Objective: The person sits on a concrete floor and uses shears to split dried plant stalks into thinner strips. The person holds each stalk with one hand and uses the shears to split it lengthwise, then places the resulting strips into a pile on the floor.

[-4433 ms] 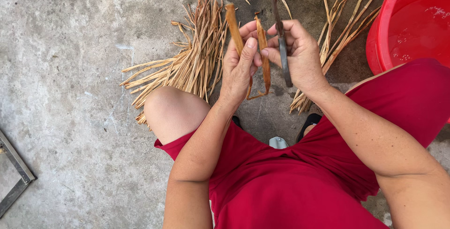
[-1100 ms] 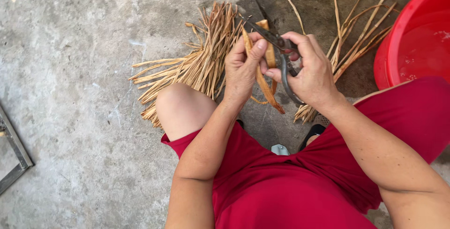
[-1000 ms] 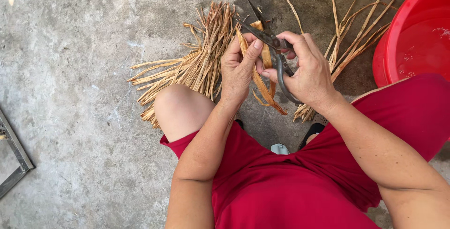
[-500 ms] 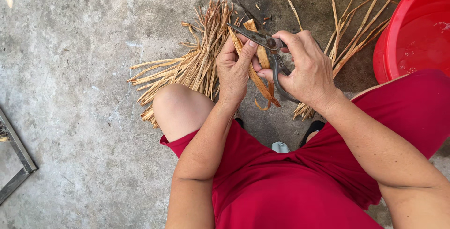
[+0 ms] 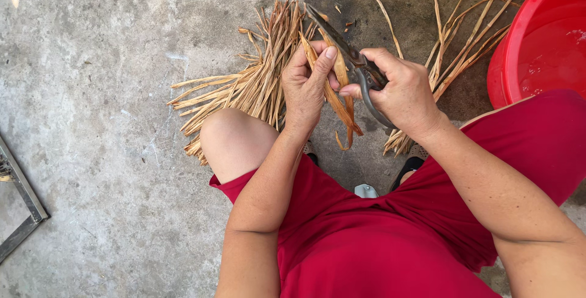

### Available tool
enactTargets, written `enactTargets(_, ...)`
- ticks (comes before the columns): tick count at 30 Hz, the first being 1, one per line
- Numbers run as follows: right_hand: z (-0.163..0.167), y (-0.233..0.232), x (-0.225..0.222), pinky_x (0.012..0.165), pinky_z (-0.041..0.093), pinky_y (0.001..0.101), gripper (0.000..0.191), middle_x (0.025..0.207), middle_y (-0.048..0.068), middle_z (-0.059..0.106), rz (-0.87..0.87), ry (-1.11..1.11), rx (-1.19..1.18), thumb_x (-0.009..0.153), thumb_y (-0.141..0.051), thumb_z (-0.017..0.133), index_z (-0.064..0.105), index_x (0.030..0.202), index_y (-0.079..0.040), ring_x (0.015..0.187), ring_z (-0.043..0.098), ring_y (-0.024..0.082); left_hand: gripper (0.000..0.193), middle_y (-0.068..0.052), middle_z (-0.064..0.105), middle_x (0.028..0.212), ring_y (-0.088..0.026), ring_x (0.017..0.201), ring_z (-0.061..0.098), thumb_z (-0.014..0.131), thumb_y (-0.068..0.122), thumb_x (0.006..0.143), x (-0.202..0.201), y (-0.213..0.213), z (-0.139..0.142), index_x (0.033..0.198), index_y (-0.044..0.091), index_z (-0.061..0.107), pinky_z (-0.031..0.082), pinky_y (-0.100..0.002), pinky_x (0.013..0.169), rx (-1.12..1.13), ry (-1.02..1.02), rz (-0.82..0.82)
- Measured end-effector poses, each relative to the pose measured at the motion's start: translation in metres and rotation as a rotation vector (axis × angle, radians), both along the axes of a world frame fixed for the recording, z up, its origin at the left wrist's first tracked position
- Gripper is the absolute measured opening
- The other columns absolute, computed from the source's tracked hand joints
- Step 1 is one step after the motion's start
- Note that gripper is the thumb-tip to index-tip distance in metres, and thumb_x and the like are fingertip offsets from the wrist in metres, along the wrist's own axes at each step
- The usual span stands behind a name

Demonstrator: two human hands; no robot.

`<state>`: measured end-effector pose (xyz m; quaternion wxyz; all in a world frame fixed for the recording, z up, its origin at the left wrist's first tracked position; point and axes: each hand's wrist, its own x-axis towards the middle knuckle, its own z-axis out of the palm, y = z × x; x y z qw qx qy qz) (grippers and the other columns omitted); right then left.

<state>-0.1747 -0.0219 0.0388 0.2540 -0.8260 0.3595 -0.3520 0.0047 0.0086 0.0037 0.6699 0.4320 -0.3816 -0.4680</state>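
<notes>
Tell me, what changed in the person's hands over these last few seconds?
The right hand brought its dark scissors up from hanging among the fingers, so the blades now point up-left across the brown strip. The left hand kept pinching that strip. The straw pile and red basin stayed put.

- Left hand (image 5: 308, 87) and right hand (image 5: 403, 93) side by side above the knees, strip (image 5: 339, 99) between them.
- Shears (image 5: 354, 63) in right hand, blades running up-left, touching the strip.
- Left pile (image 5: 244, 87) on the floor (image 5: 91, 90), beyond the left knee (image 5: 235, 142).
- Right pile (image 5: 455, 57) beyond the right hand, just left of the tub (image 5: 537, 41).
- Tub at top right, water in it.
- Frame (image 5: 18, 206) at the left edge, well apart.
</notes>
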Motion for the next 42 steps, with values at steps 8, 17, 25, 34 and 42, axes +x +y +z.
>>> enactTargets(8, -0.019, -0.014, 0.005, 0.064, 0.055, 0.0204, 0.040, 0.101, 0.007, 0.073, -0.031, -0.324, 0.685, 0.093, -0.010, 0.079, 0.060, 0.127, -0.004, 0.082, 0.068, 0.007, 0.026, 0.002, 0.066, 0.093, -0.005, 0.081, 0.058, 0.056, 0.027, 0.111, -0.002, -0.005, -0.004, 0.117, 0.005, 0.070, 0.049, -0.022, 0.071, 0.003, -0.340, 0.095)
enactTargets(17, -0.029, -0.001, 0.019, 0.087, 0.060, 0.0243, 0.046, 0.119, 0.006, 0.070, 0.116, -0.481, 0.605, 0.092, 0.004, 0.073, 0.050, 0.130, -0.005, 0.100, 0.069, 0.009, 0.026, -0.010, 0.055, 0.137, -0.017, 0.120, 0.060, 0.049, 0.027, 0.113, -0.024, -0.007, -0.012, 0.122, 0.007, 0.064, 0.051, -0.034, 0.107, -0.066, -0.413, 0.098)
enactTargets(25, -0.029, -0.011, 0.023, 0.088, 0.064, 0.0259, 0.029, 0.112, 0.004, 0.069, -0.005, -0.480, 0.541, 0.102, 0.003, 0.071, 0.054, 0.124, -0.005, 0.105, 0.072, 0.013, 0.053, -0.014, 0.050, 0.137, -0.022, 0.130, 0.053, 0.058, 0.036, 0.105, -0.036, -0.006, -0.005, 0.142, -0.001, 0.050, 0.049, -0.037, 0.111, -0.129, -0.601, 0.147)
enactTargets(34, -0.033, -0.008, 0.002, 0.095, 0.060, 0.0274, 0.038, 0.117, 0.006, 0.069, 0.003, -0.626, 0.315, 0.106, 0.007, 0.076, 0.049, 0.130, -0.005, 0.108, 0.071, 0.016, 0.067, -0.002, 0.072, 0.078, -0.011, 0.070, 0.069, 0.031, 0.058, 0.105, -0.023, -0.004, -0.021, 0.098, 0.005, 0.072, 0.054, -0.025, 0.059, 0.426, -0.093, -0.356)
enactTargets(42, -0.030, 0.006, 0.000, 0.093, 0.059, 0.0309, 0.049, 0.122, 0.005, 0.072, 0.049, -0.181, 0.205, 0.091, 0.008, 0.073, 0.056, 0.133, -0.011, 0.115, 0.071, 0.016, 0.028, -0.008, 0.071, 0.094, -0.016, 0.077, 0.066, 0.056, 0.029, 0.110, -0.018, -0.033, -0.082, 0.114, 0.002, 0.065, 0.052, -0.031, 0.063, 0.371, 0.512, -0.205)
